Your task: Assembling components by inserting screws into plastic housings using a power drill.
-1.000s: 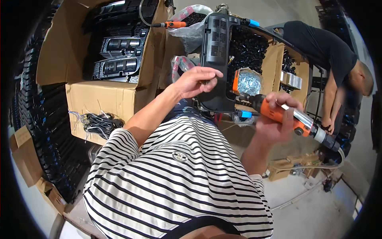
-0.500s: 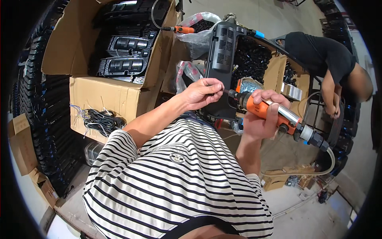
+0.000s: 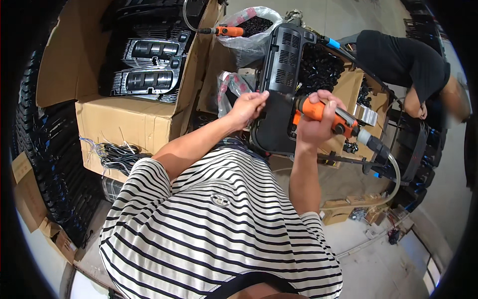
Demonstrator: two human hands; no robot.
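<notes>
A black plastic housing (image 3: 279,84) with vent slots stands in front of me. My left hand (image 3: 247,107) pinches its left edge with closed fingers. My right hand (image 3: 313,122) grips an orange powered screwdriver (image 3: 338,119), its tip laid against the housing's right side. A hose (image 3: 393,174) runs from the tool's rear, down to the right. My striped shirt fills the lower picture.
An open cardboard box (image 3: 134,119) of black grille parts sits at the left, with loose wires (image 3: 117,154) below it. A clear bag (image 3: 249,25) of small black parts and a second orange driver (image 3: 226,31) lie behind. Another person (image 3: 403,60) in black bends at the right.
The housing has come closer and more upright before me. My right hand has swung the orange screwdriver up against it, and my left hand has shifted onto its left edge.
</notes>
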